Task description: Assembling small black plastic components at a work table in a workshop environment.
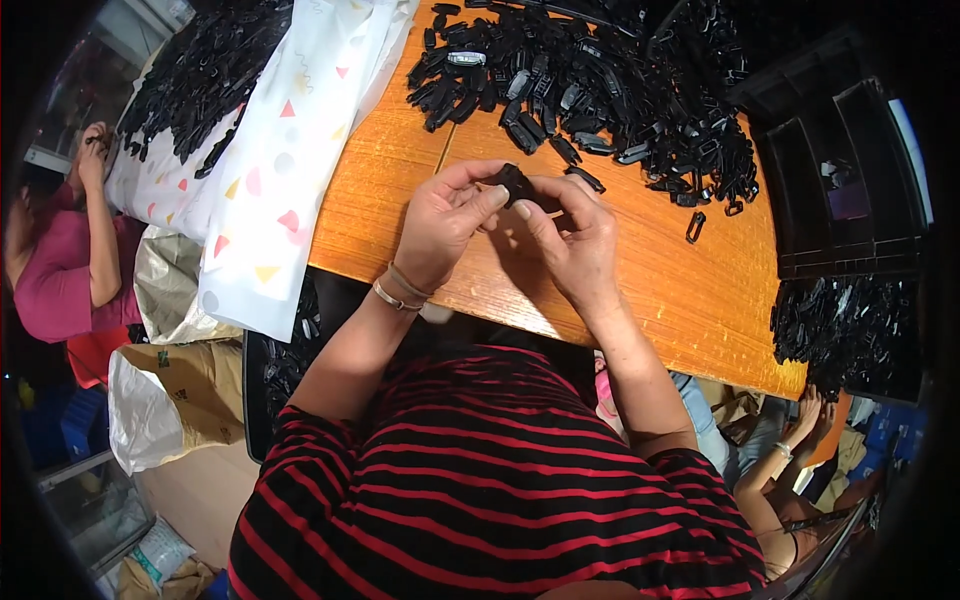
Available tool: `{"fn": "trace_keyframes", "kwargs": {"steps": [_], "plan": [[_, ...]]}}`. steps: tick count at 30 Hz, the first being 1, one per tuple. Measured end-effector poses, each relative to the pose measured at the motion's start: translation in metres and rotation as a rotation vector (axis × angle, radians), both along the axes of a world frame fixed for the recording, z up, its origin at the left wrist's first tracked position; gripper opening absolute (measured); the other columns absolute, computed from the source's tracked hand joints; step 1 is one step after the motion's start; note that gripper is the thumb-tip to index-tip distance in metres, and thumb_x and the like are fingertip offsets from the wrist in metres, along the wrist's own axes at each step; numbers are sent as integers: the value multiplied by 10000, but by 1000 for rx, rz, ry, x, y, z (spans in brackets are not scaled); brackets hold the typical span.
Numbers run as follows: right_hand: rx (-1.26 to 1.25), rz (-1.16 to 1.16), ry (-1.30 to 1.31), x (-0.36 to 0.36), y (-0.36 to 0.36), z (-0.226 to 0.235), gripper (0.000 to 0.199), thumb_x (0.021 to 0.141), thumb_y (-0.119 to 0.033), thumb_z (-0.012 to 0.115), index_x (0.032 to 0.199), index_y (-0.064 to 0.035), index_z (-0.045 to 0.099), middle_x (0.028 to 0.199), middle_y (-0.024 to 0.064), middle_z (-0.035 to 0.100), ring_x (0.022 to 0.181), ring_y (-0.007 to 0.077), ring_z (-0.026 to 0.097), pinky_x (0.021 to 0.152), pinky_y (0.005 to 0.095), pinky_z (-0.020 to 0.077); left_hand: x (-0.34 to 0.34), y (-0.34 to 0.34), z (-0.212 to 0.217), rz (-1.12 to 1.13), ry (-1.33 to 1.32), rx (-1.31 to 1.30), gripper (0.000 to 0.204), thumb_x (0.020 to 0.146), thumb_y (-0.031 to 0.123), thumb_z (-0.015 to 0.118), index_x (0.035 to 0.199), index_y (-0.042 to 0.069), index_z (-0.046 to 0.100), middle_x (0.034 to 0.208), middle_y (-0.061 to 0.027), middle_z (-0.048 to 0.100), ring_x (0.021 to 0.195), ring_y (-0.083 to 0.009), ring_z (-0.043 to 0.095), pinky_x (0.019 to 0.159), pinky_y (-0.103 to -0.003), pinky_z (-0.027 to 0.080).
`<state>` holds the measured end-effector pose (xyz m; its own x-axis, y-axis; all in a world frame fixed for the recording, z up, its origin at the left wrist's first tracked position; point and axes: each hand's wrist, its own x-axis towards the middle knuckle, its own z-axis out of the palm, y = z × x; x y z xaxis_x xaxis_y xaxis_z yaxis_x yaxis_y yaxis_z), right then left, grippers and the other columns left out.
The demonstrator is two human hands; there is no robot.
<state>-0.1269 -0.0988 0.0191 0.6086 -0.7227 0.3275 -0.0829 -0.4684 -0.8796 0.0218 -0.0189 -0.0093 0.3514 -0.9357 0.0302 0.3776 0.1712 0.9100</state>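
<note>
Between my two hands, above the near part of the wooden table [480,275], is a small black plastic part [515,184], partly covered by fingers. My left hand [447,215] pinches it from the left between thumb and fingers. From the right, my right hand [575,230] closes on it too, thumb below and index finger above. Just beyond my hands lies a wide heap of black plastic parts [590,85], some long and slotted like buckle pieces. One loose black part [585,179] rests right behind my right fingers, and another slotted piece [696,227] lies farther right.
A patterned white plastic sheet [270,180] hangs over the table's left side. Another black heap [195,80] is beyond it. At right stands a dark crate [850,330] with more parts. Co-workers' hands show at far left [95,145] and lower right [808,412]. Sacks [185,390] stand left.
</note>
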Motion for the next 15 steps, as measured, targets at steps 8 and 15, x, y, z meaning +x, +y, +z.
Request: {"fn": "trace_keyframes", "kwargs": {"steps": [8, 15], "plan": [[-195, -40, 56, 2, 2, -13, 208, 808, -44, 728, 997, 7, 656, 873, 83, 600, 718, 159, 638, 594, 245, 513, -9, 7, -1, 0, -10, 2, 276, 938, 65, 593, 1200, -23, 602, 875, 17, 644, 691, -15, 523, 600, -157, 424], [-301, -149, 75, 8, 22, -25, 388, 783, -142, 761, 1110, -52, 571, 829, 132, 593, 722, 314, 634, 625, 375, 518, -21, 14, -5, 80, -101, 82, 229, 1000, 151, 504, 1133, 4, 619, 880, 21, 618, 676, -12, 473, 571, -154, 377]]}}
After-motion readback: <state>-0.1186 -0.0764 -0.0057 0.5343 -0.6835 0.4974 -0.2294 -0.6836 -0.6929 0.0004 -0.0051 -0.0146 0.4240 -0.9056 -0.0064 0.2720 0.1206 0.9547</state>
